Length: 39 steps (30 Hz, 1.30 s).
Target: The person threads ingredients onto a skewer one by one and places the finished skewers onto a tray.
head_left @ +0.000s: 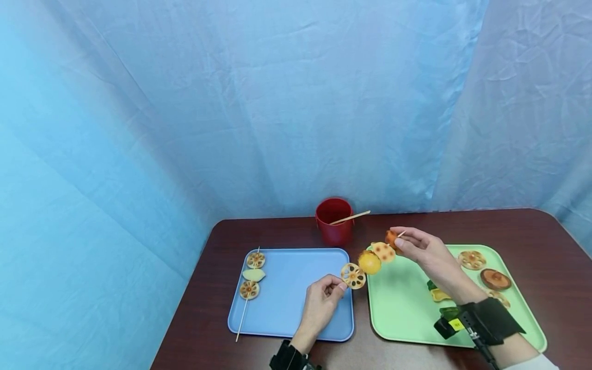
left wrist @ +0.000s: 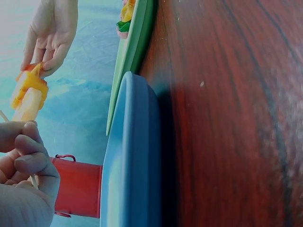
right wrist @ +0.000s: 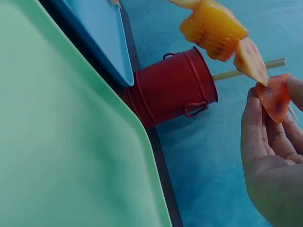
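Observation:
Between the two hands, a skewer slants up to the right over the gap between the trays. Threaded along it are a lotus root slice (head_left: 353, 276), a yellow corn piece (head_left: 370, 262) and a pale, brown-spotted slice (head_left: 383, 252). My left hand (head_left: 320, 304) pinches the stick's lower end, beside the lotus root; in the left wrist view a bit of stick (left wrist: 34, 181) shows under the curled fingers. At the upper end, my right hand (head_left: 427, 259) pinches an orange-red food piece (right wrist: 274, 98) between thumb and fingers. The pointed stick tip (head_left: 402, 234) pokes out past it.
A blue tray (head_left: 296, 257) on the left bears a finished-looking skewer with lotus slices (head_left: 249, 290) and a pale green piece (head_left: 254, 275). The green tray (head_left: 398, 318) holds several food pieces, including a brown mushroom-like slice (head_left: 495, 279). Behind stands a red bucket (head_left: 336, 234) with sticks (head_left: 356, 217).

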{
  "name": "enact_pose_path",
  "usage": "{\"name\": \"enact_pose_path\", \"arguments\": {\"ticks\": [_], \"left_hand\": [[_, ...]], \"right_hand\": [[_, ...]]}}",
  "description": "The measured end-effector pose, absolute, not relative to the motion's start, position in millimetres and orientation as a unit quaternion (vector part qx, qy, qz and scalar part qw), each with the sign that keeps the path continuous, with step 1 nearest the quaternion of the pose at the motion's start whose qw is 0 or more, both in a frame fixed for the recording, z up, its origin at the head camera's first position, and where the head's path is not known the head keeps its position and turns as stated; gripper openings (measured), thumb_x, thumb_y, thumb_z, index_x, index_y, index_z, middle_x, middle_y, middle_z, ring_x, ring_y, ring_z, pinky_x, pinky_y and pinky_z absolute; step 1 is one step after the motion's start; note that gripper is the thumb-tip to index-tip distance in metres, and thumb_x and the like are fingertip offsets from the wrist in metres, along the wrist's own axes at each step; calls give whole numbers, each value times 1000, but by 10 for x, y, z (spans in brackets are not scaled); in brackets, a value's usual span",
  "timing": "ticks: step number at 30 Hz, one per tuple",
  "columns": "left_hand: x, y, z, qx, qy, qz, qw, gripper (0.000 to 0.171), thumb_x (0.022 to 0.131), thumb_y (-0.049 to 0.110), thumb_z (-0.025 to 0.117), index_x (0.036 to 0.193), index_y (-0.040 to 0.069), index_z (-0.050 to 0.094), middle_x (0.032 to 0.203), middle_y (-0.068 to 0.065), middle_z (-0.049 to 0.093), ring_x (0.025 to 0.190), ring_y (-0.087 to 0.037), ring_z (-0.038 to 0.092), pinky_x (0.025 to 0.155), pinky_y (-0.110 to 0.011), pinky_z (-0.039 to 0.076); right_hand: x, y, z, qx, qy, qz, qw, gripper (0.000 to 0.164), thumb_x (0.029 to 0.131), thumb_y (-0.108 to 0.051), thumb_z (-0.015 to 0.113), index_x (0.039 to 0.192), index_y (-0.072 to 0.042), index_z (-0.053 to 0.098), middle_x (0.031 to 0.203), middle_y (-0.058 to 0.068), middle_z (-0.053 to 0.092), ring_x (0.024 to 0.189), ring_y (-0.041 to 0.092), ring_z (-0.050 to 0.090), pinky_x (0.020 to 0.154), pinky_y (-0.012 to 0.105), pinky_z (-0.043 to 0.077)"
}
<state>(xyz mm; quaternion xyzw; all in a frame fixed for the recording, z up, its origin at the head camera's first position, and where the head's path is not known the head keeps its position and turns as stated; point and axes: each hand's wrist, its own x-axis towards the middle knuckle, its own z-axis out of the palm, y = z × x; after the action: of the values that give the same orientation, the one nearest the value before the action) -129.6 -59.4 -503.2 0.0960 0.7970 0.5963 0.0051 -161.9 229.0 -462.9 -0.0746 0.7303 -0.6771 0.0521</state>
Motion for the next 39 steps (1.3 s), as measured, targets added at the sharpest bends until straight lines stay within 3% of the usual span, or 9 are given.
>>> {"name": "enact_pose_path", "arguments": {"ticks": [4, 11, 20, 27, 34, 39], "left_hand": [[-1305, -600, -5035, 105, 802, 588, -3, 10, 96, 15, 72, 88, 11, 75, 72, 2, 64, 60, -3, 49, 57, -18, 38], [-1322, -619, -5062, 119, 819, 560, -26, 11, 97, 17, 71, 89, 10, 75, 70, 6, 61, 59, -1, 47, 56, -18, 38], [-1308, -617, -5018, 89, 832, 548, -17, 5, 92, 13, 71, 87, 12, 71, 71, 11, 57, 61, -2, 49, 57, -20, 41], [-1300, -649, -4998, 124, 846, 517, -31, 6, 94, 9, 70, 88, 11, 69, 75, 10, 56, 65, 0, 48, 60, -19, 41], [-1301, -695, -5000, 158, 894, 410, -88, 7, 91, 12, 76, 86, 15, 74, 78, 11, 64, 69, 2, 53, 64, -19, 43], [-1323, -716, -4982, 179, 910, 359, -105, 5, 91, 19, 80, 89, 14, 80, 84, 9, 73, 67, 1, 54, 64, -20, 43]], "right_hand": [[-1601, 2251, -4622, -60, 754, -653, 48, 49, 106, -37, 59, 147, -10, 53, 134, -1, 66, 116, 7, 65, 103, 37, 48], [-1591, 2204, -4623, -31, 763, -644, 47, 54, 104, -43, 62, 146, -10, 55, 133, 9, 66, 114, 10, 66, 93, 24, 53], [-1584, 2119, -4638, -24, 741, -669, 42, 51, 103, -38, 65, 138, -2, 56, 124, 5, 68, 109, 11, 67, 92, 26, 54], [-1591, 2077, -4662, -20, 743, -668, 40, 51, 102, -39, 66, 135, -1, 57, 125, 6, 68, 110, 11, 67, 91, 26, 54], [-1591, 2031, -4681, -19, 736, -675, 36, 47, 101, -37, 68, 127, 1, 61, 120, 3, 71, 107, 11, 68, 90, 27, 55], [-1591, 2054, -4687, -25, 741, -671, 32, 47, 102, -36, 68, 130, 1, 61, 121, 4, 71, 107, 11, 68, 90, 27, 56]]}}
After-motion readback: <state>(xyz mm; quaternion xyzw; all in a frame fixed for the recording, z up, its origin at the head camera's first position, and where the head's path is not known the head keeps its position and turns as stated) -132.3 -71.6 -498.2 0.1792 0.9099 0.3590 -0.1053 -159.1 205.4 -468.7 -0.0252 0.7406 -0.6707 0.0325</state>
